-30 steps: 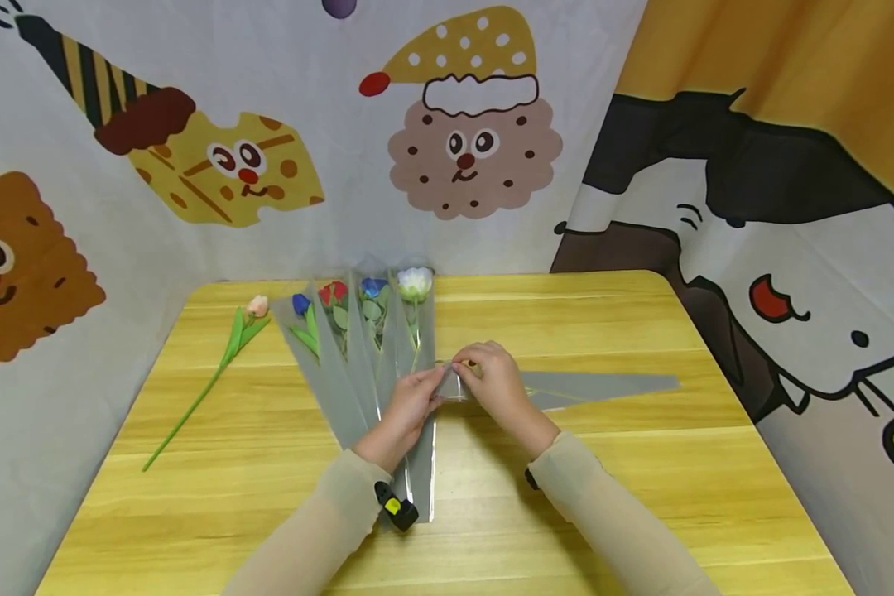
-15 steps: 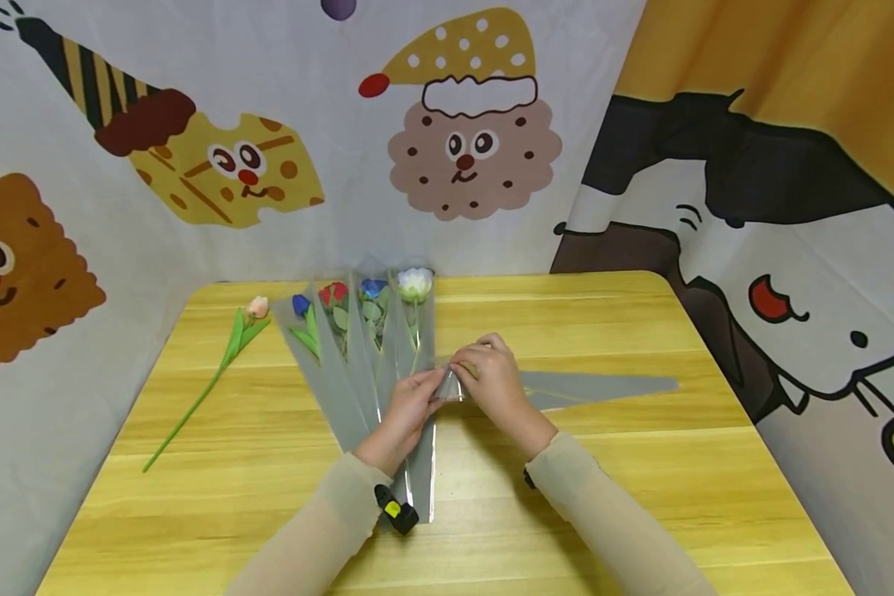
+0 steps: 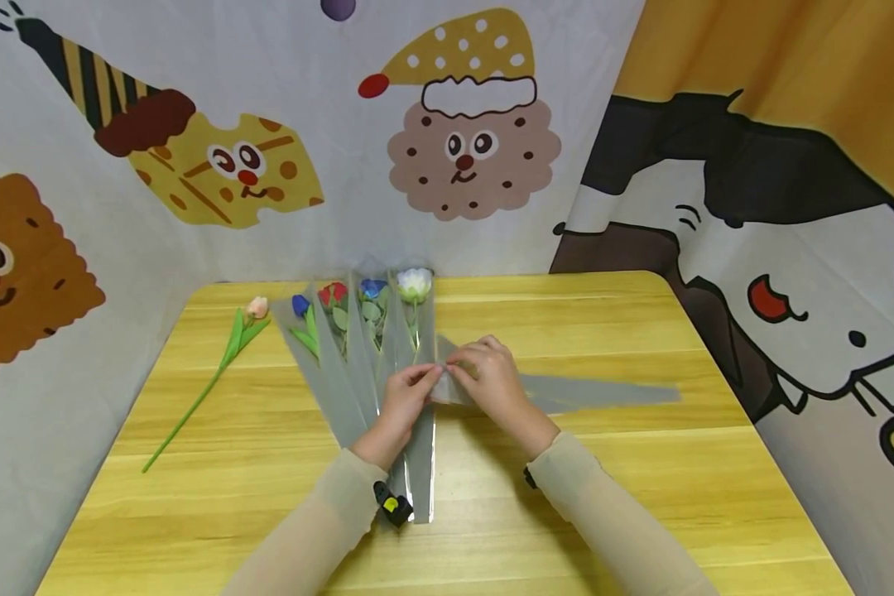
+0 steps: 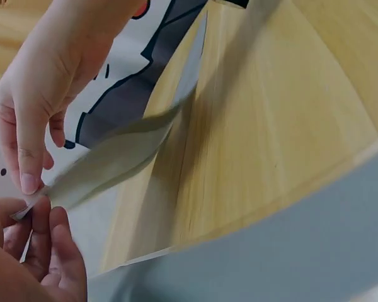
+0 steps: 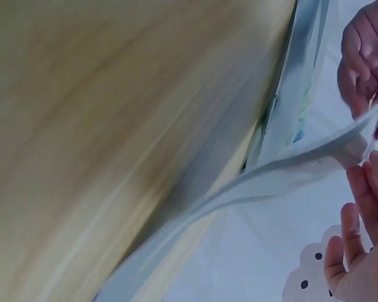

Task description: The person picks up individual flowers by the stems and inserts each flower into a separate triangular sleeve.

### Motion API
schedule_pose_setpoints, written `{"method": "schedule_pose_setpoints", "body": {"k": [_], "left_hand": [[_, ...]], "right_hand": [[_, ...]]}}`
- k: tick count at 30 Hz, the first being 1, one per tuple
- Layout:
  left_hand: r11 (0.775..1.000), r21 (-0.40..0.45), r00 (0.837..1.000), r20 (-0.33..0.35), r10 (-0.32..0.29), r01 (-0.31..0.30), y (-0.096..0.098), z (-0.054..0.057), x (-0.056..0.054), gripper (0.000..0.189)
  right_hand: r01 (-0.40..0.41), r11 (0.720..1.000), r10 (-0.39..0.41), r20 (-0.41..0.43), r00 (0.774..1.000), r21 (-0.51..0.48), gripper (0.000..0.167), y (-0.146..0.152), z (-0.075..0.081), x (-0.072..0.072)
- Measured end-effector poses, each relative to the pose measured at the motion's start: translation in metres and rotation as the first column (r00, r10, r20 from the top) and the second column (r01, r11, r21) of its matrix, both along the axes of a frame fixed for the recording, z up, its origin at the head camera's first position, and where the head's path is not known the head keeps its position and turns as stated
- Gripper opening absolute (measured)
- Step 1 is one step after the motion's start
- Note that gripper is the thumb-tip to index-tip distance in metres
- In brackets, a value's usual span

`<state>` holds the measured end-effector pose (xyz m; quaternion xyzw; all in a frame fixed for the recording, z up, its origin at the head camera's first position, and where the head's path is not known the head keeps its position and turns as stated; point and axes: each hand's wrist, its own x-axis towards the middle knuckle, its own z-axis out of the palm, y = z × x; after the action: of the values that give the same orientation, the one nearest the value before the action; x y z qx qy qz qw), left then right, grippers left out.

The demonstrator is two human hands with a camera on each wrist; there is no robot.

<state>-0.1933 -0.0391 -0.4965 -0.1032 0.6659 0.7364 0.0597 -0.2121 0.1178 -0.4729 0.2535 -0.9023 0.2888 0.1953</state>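
Observation:
A long grey translucent flower sleeve [image 3: 603,392] tapers away to the right across the table. Both hands pinch its wide end between thumb and fingers: the left hand [image 3: 405,406] from the left, the right hand [image 3: 495,382] from the right, with their fingertips close together. In the left wrist view the sleeve [image 4: 107,160] bows between the hands and the table, and its pinched edge shows at the fingertips. Just left of the hands lie several wrapped flowers in similar sleeves, with a white flower [image 3: 415,285], a blue rose [image 3: 373,288], a red rose [image 3: 333,293] and a blue tulip [image 3: 301,305].
A loose pink tulip [image 3: 257,307] with a green stem lies on the left of the wooden table [image 3: 611,505]. The left forearm reaches over the lower ends of the wrapped sleeves. Behind the table hangs a cloth [image 3: 328,50] printed with cartoon figures.
Both hands have shifted slightly left, still at the sleeve's wide end. A grey corner of the sleeve now shows beyond the fingers, and its yellow lines are now hardly visible.

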Motion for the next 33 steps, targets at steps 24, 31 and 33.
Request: {"method": "schedule_pose_setpoints", "body": {"k": [24,31,33], "left_hand": [[0.996,0.027,0.992,0.095,0.087,-0.090,0.0010,0.0042,0.0019,0.022],[0.993,0.061,0.985,0.143,0.094,-0.103,-0.0029,0.0045,0.0017,0.013],[0.995,0.021,0.987,0.134,0.092,-0.096,-0.0043,0.0045,0.0015,0.009]], "right_hand": [[0.042,0.999,-0.038,0.143,0.989,-0.022,0.011,0.0000,-0.0064,0.0001],[0.068,0.988,-0.043,0.175,0.984,-0.139,0.008,0.0031,-0.0059,-0.0008],[0.070,0.982,-0.037,0.182,0.983,-0.178,0.007,0.0045,-0.0055,-0.0007]]}}
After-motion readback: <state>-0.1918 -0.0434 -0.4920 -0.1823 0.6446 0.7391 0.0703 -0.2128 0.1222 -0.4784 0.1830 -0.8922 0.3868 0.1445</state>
